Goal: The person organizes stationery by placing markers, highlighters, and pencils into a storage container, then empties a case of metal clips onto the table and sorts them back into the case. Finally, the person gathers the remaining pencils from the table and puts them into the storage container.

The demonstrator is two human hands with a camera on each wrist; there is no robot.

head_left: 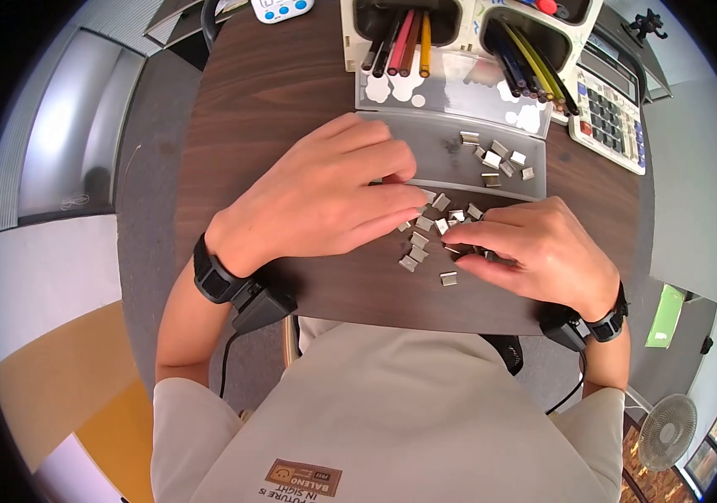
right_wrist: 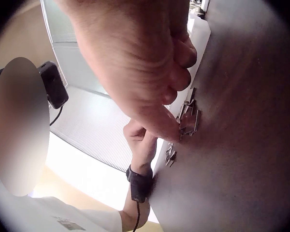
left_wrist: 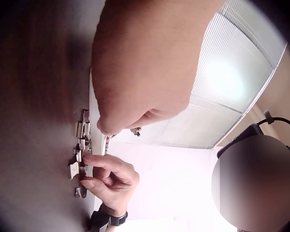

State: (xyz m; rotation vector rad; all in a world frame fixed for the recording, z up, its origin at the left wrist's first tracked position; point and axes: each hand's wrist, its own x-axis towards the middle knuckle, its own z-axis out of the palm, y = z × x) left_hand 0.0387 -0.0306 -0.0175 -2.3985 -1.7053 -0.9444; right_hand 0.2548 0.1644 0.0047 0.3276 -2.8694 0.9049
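About two dozen small metal clips (head_left: 419, 240) are in view, most in a loose cluster on the desk (head_left: 232, 126), near the person and between the hands; a smaller group lies in the right part of a shallow tray (head_left: 425, 149) just beyond. The cluster sits by the tray's near edge, probably so both hands can reach it with little arm movement.

The left hand (head_left: 325, 189) comes in low from the left, its thumb and forefinger close together at the pile's far left side, the other fingers bent. Whether its fingertips grip a clip cannot be told. The right hand (head_left: 543, 251) has thumb and forefinger parted around the pile's right side, a spacing that suits such small pieces; no firm grip shows.

The clips are shiny, silvery and short, with flat faces and folded edges; they lie at mixed angles, as if tipped out rather than lined up. The tray is smooth grey plastic, long and rectangular, and its see-through lid (head_left: 459, 84), marked with rounded white patches, lies back on the far side, leaving the tray uncovered. The desk has dark brown wood grain. At far right is a pale calculator (head_left: 605, 113) with dark keys.
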